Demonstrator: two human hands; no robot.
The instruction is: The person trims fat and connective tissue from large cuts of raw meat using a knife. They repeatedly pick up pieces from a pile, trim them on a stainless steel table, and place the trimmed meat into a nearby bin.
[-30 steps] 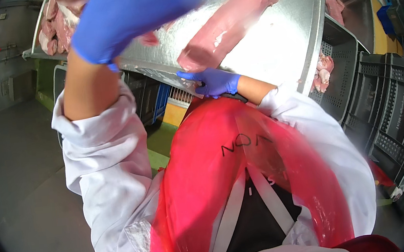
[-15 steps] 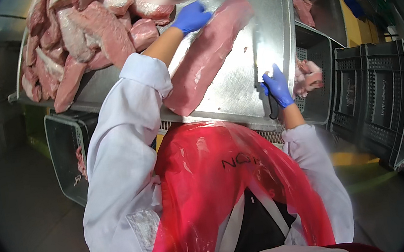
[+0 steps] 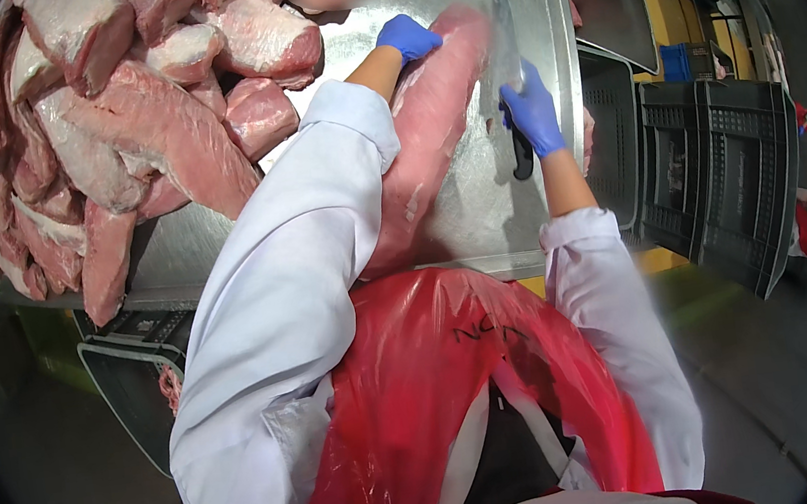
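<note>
A long, pale pink meat loin [image 3: 424, 134] lies slantwise on the steel table, its near end by my apron. My left hand [image 3: 408, 38], in a blue glove, is closed at the loin's far left edge, fingertips against the meat; part of the grip is hidden. To the right of the loin, my right hand [image 3: 533, 110], also gloved in blue, grips the black handle of a knife [image 3: 506, 33]. The blade points up and away, close beside the loin's far end but seemingly apart from it.
A large heap of meat pieces [image 3: 161, 121] covers the left of the steel table [image 3: 481, 222]. Grey crates [image 3: 716, 173] stand beyond its right edge, and a grey bin [image 3: 128, 387] with scraps sits below its left side. A blurred patch lies at the far edge.
The knife and my right hand have moved up and away, nearer the loin's far end. My left hand stays at the loin's far left edge. The view has shifted slightly.
</note>
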